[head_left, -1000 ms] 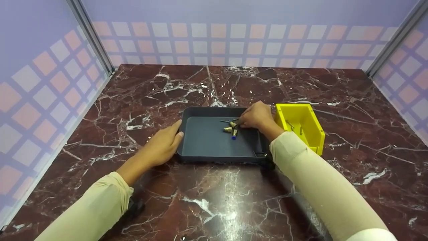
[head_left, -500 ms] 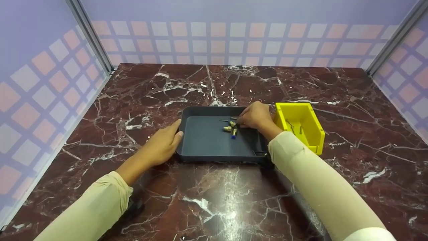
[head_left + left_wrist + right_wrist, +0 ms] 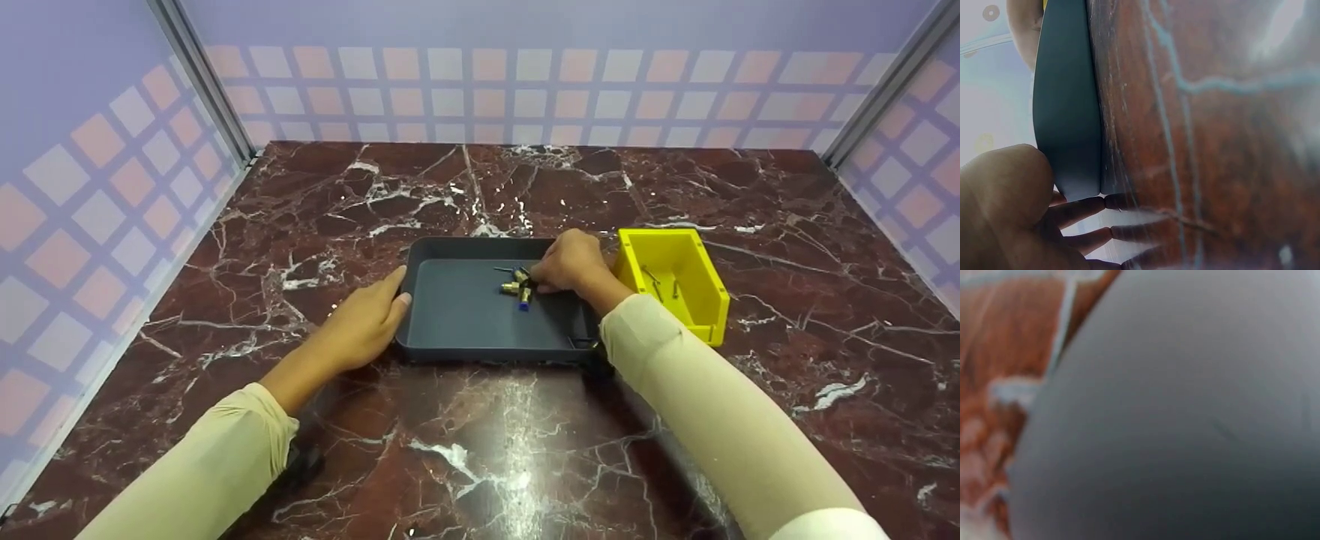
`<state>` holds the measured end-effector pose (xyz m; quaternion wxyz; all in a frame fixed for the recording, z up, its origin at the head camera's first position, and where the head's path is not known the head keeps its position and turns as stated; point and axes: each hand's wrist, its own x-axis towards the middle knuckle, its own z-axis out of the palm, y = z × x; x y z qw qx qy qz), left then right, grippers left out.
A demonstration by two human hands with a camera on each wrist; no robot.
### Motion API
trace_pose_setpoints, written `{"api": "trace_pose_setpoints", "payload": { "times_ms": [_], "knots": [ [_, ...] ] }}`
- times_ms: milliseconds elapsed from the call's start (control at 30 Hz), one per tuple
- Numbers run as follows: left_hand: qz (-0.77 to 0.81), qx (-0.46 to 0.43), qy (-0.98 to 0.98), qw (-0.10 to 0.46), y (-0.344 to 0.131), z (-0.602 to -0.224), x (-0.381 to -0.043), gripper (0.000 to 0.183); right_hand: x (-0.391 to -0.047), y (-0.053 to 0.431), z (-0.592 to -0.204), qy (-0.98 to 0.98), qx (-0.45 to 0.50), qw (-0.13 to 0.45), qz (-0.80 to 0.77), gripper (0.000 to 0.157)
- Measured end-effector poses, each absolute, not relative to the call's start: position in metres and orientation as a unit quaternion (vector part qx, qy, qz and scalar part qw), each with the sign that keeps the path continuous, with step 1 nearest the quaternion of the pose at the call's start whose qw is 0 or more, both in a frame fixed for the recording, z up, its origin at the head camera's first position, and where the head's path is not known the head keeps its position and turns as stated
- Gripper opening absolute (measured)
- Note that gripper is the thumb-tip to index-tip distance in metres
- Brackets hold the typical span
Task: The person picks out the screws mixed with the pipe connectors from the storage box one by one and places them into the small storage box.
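In the head view a dark grey tray (image 3: 472, 315) lies on the table. My left hand (image 3: 360, 322) rests against its left wall with fingers extended; the left wrist view shows the thumb by the wall and fingertips on the tabletop. Over the tray's right part, my right hand (image 3: 571, 262) reaches down with bent fingers at a small pile of brass fittings (image 3: 511, 288), one with a blue end (image 3: 524, 305). A thin screw (image 3: 503, 268) lies beside them. I cannot tell whether the right fingertips pinch anything. A blurred grey surface (image 3: 1174, 405) fills most of the right wrist view.
Close to the tray's right side stands a yellow bin (image 3: 716, 307) holding several screws (image 3: 657, 291). A small dark piece (image 3: 581, 343) sits in the tray's near right corner. Patterned panels (image 3: 487, 97) enclose the marble-look table (image 3: 360, 195) at back and sides.
My right fingers have shifted slightly within the pile, and a silver piece seen by the fingertips half a second ago is no longer visible. The left hand stays on the tray.
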<state>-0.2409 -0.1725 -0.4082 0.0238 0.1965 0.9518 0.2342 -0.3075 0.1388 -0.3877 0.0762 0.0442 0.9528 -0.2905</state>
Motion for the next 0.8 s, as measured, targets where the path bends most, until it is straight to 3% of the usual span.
{"api": "trace_pose_setpoints", "payload": {
  "times_ms": [467,800],
  "knots": [
    [0.235,0.202,0.95,0.026,-0.172,-0.407,-0.24,0.058,-0.307,0.143,-0.381,0.895,0.08,0.144,-0.414,0.018],
    [0.232,0.198,0.952,0.021,-0.172,-0.407,-0.24,0.058,-0.302,0.156,-0.366,0.898,0.039,0.123,-0.421,0.011]
  ]
}}
